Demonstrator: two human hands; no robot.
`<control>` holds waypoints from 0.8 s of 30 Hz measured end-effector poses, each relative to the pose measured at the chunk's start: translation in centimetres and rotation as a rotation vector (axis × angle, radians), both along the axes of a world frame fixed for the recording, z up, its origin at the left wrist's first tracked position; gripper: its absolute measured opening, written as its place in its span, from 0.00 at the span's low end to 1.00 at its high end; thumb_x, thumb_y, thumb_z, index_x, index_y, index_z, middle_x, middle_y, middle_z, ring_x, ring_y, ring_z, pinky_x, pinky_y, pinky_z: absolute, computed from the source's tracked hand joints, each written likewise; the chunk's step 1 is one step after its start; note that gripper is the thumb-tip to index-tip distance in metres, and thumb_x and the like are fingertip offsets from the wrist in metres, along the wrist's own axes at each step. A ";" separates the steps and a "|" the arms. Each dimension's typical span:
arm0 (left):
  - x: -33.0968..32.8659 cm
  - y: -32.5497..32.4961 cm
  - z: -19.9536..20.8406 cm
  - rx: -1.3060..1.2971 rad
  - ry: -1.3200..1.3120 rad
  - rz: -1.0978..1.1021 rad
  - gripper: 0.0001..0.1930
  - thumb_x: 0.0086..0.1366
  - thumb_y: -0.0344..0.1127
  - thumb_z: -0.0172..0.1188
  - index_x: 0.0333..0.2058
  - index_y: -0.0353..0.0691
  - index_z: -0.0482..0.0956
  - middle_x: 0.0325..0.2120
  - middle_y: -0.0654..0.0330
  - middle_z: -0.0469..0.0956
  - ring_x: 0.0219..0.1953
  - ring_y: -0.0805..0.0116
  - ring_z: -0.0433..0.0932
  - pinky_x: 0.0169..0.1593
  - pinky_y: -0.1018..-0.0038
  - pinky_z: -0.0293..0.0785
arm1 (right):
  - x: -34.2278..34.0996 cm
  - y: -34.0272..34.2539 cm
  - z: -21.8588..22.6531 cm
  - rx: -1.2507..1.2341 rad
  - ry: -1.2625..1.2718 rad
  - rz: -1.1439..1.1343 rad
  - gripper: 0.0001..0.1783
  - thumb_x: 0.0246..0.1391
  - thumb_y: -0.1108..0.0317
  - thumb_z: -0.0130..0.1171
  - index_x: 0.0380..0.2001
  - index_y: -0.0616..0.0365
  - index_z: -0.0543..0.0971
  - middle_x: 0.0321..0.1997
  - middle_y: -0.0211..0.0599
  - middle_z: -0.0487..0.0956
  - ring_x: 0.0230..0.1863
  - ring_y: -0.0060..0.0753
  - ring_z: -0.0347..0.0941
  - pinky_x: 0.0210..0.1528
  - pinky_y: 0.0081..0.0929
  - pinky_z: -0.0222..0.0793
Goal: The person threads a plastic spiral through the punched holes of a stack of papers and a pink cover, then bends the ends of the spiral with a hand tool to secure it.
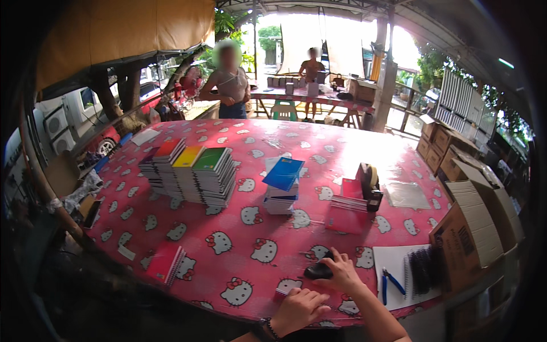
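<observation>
Fingers of my right hand (340, 273) reach around the right end of a small black tool (317, 271) on the worktop (205, 279), thumb on its near side; they are part spread, and I cannot tell whether they grip it. My left hand (300, 311) lies nearer me and left of that tool, palm down, fingers loosely bent over what looks like a small red notebook (280, 294), mostly hidden; I cannot tell if they pinch it.

I judge the tool hard, fairly light and smooth enough to slide, best held across its rounded back with thumb and fingers opposed. The notebook should be light and bendy, easily creased, so its edge near the binding seems the safer hold.

Right of the tool lie blue-handled pliers (384, 289) and black coils (421, 271); beyond it, to the left, stands a blue-topped notebook stack (282, 188).
</observation>
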State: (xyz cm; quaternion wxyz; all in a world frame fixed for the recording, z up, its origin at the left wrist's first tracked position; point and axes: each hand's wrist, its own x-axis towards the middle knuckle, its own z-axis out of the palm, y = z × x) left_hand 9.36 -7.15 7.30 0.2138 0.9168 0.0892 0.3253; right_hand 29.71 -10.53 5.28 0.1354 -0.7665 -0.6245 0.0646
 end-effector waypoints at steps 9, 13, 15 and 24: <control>-0.3 0.5 -0.2 0.011 0.117 -0.037 0.09 0.59 0.43 0.60 0.30 0.45 0.76 0.26 0.67 0.76 0.33 0.69 0.76 0.42 0.71 0.65 | 5.7 0.5 14.2 1.011 0.869 0.197 0.31 0.56 0.40 0.49 0.49 0.56 0.70 0.37 0.39 0.76 0.33 0.29 0.72 0.34 0.27 0.69; 0.1 0.3 1.0 -0.082 0.026 -0.045 0.10 0.59 0.44 0.60 0.29 0.45 0.76 0.25 0.66 0.76 0.33 0.69 0.76 0.43 0.70 0.64 | 10.1 0.7 12.5 0.937 1.069 -0.027 0.22 0.59 0.50 0.51 0.41 0.59 0.74 0.35 0.39 0.78 0.29 0.26 0.73 0.31 0.25 0.69; -0.3 0.3 -0.1 -0.098 0.102 -0.034 0.10 0.58 0.45 0.60 0.31 0.46 0.77 0.26 0.66 0.76 0.33 0.68 0.76 0.45 0.69 0.64 | 8.6 1.6 8.9 0.605 0.801 -0.066 0.19 0.54 0.57 0.59 0.41 0.60 0.75 0.38 0.40 0.78 0.35 0.29 0.74 0.39 0.28 0.70; -1.2 1.3 0.0 -0.028 0.092 -0.045 0.10 0.56 0.44 0.63 0.33 0.49 0.78 0.27 0.70 0.77 0.34 0.72 0.76 0.60 0.55 0.53 | -0.9 0.6 1.7 0.067 0.106 -0.002 0.37 0.36 0.40 0.67 0.50 0.43 0.74 0.65 0.44 0.61 0.63 0.57 0.54 0.59 0.51 0.59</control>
